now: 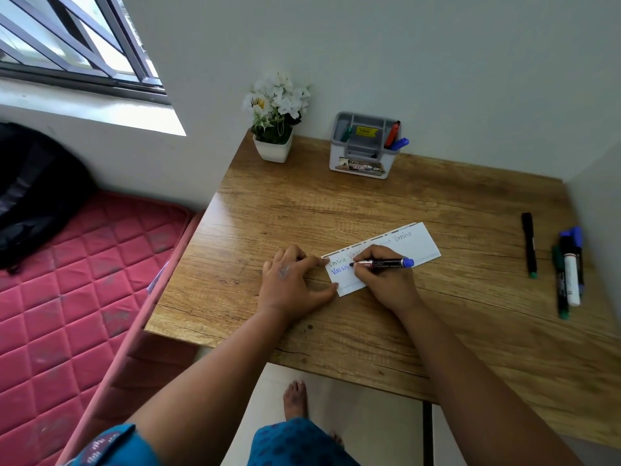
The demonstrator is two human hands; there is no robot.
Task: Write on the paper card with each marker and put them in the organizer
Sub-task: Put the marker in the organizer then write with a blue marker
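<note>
A white paper card (415, 245) lies on the wooden desk (369, 210), with words in a row along its top and one blue word at its left. My right hand (386, 277) grips a blue marker (386, 263), tip on the card beside the blue word. My left hand (292, 280) presses flat on the card's left end. A grey organizer (364, 146) stands at the back and holds a green, a red and a blue marker. Loose markers (568, 270) lie at the right, with a separate black one (529, 243) beside them.
A white pot of white flowers (275, 119) stands at the desk's back left corner. Walls close in behind and to the right. A red mattress (67, 280) with a black bag (33, 190) lies left of the desk, under a window.
</note>
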